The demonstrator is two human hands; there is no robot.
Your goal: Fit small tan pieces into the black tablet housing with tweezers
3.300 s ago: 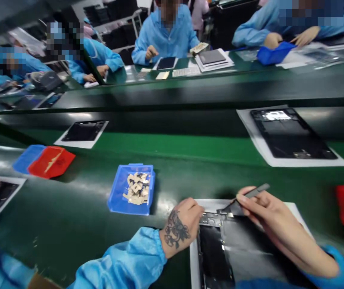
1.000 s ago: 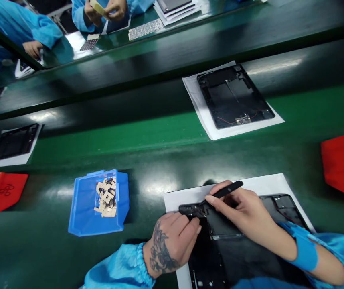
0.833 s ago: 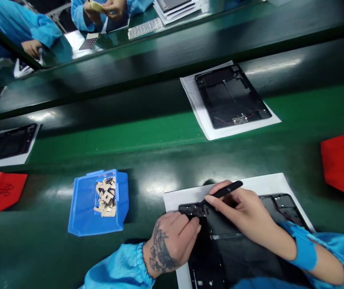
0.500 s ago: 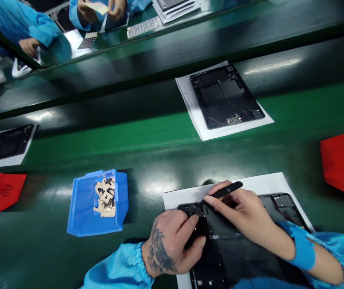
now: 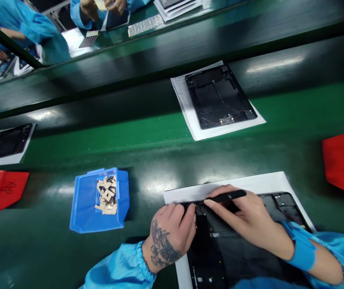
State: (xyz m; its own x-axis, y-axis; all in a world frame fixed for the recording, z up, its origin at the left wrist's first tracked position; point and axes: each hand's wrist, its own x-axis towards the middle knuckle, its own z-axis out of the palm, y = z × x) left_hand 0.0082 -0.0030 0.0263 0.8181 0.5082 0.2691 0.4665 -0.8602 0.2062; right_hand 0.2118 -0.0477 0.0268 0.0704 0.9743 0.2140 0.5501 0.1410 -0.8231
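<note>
A black tablet back housing lies on a white sheet in front of me, with dark boards and wiring inside it. My left hand is closed, its curled fingertips pressed down at the housing's upper left corner. The thumb is tucked out of sight, and whatever is under the fingertips is hidden. My right hand grips black tweezers like a pen. Their tip meets the housing's upper edge, just right of my left fingertips.
A blue bin of small tan pieces stands to the left. Red bins sit at both sides. Another tablet housing rests on paper on the green belt. Beyond a ledge, co-workers' hands are busy.
My left hand has closed up, its thumb drawn in and its fingers shifted toward the housing's upper edge. The tweezers lie flatter. The housing on the belt has moved slightly left.
</note>
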